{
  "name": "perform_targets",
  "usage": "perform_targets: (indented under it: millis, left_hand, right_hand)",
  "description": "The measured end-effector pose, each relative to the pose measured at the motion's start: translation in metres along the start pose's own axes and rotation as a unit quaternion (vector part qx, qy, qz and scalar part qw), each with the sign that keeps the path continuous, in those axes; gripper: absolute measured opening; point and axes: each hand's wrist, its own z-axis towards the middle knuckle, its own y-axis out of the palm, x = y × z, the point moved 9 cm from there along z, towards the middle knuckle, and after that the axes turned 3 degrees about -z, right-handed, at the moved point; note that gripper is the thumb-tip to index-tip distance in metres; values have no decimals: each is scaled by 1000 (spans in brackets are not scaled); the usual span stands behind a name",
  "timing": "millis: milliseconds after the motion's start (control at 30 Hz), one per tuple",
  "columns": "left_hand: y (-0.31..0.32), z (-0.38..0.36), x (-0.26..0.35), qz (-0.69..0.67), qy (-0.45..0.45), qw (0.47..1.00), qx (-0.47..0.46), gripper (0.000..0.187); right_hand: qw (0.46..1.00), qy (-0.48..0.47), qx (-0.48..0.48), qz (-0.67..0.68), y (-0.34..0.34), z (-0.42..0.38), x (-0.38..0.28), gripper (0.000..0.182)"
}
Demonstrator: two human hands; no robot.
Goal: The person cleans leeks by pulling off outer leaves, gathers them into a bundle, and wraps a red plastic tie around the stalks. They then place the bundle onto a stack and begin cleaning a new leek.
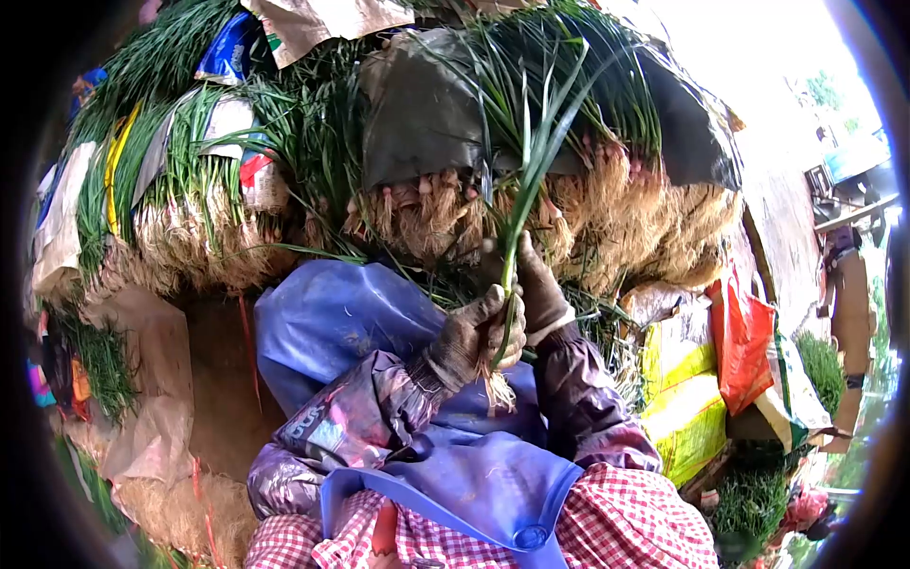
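My left hand [479, 334], in a dirty work glove, is closed around the lower stem of a green garlic plant [517, 256]. Its flat leaves rise above my hands, and pale roots [500, 391] hang below my left fist. My gloved right hand [540, 289] is against the stem just higher up, with its fingers curled in at the plant and partly hidden behind it. Just beyond my hands, bundled green garlic [607, 204] lies with the roots toward me, partly covered by a dark sheet [422, 114].
More bundles [204, 223] are piled at the left, among plastic scraps. A blue apron [483, 484] covers my lap, and a blue plastic-covered shape [332, 313] is at my left. At the right are a yellow sack [682, 427] and a red bag [737, 341].
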Motion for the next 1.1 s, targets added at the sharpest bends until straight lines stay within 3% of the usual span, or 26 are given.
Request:
perform_targets:
  millis: [67,100,133,167,200,233,267,333,367,400,433,467,500,533,600,633,667,733,767,800,867,900,933,1000,1067,1100]
  left_hand:
    - [1,3,5,-28,31,999,13,39]
    - [17,10,8,-48,-11,993,-109,35]
    - [-18,4,10,4,11,998,63,36]
    - [-33,1,13,54,34,988,138,36]
    - [-42,-2,19,104,59,970,210,37]
    - [-49,-3,25,115,87,961,237,35]
    - [-59,-8,35,167,119,932,299,35]
    - [-52,-9,45,206,130,925,292,34]
    - [-60,-9,46,207,130,921,303,35]
    - [-58,-10,46,221,129,919,301,34]
    - [-55,-9,45,233,126,917,297,34]
    - [-55,-9,42,245,121,916,294,34]
    - [-59,-7,40,261,117,916,282,37]
    - [-63,-8,39,311,124,895,294,37]
    - [-64,-4,41,419,137,843,309,39]
    - [-59,-3,47,487,183,798,304,41]
    - [-68,-5,48,506,131,786,331,41]
    - [-61,-16,57,532,29,755,382,42]
    - [-61,-22,63,476,43,787,391,43]
    - [-48,-20,70,468,81,807,351,43]
    - [-51,-25,79,463,104,819,322,43]
    - [-53,-20,83,458,172,837,245,40]
    - [-46,-16,78,430,156,859,230,38]
    - [-28,-5,68,375,123,898,194,34]
    - [-39,-4,76,355,162,884,257,23]
    - [-48,-6,81,351,181,867,304,20]
  right_hand:
    - [997,2,-62,41,-6,11,3,34]
    - [992,-90,54,-67,-20,11,-8,30]
    - [959,-153,154,-181,-21,-3,-27,19]
    - [918,-208,203,-271,-24,-13,-36,17]
    - [862,-262,247,-357,-24,-25,-44,16]
    - [699,-396,246,-542,-11,-41,-59,14]
    - [751,-352,271,-487,-40,-46,-53,12]
    - [822,-183,269,-467,-123,-46,-36,14]
    - [660,14,222,-718,-141,-48,-20,22]
    - [410,206,144,-877,-166,-61,-8,31]
    - [375,286,10,-882,-161,-84,7,45]
    - [390,320,-7,-863,-112,-89,-3,44]
    - [625,212,56,-749,-84,-83,-15,46]
    - [807,86,117,-572,-65,-81,-32,49]
    - [925,23,55,-375,-14,-65,-37,51]
    - [886,-9,31,-463,-11,-51,-30,49]
    - [869,-17,24,-495,-20,-44,-22,33]
    - [576,-194,100,-788,-28,-44,-51,20]
    - [565,-218,167,-778,-41,-53,-65,15]
    - [662,-123,223,-705,-90,-54,-64,13]
    - [673,-39,203,-710,-111,-55,-62,15]
    - [786,-70,186,-586,-100,-54,-60,26]
    - [652,-209,175,-707,-66,-51,-83,38]
    - [492,-304,291,-762,-29,-47,-120,40]
    - [391,-255,301,-831,-43,-19,-132,30]
    - [395,-309,296,-813,-37,-16,-138,19]
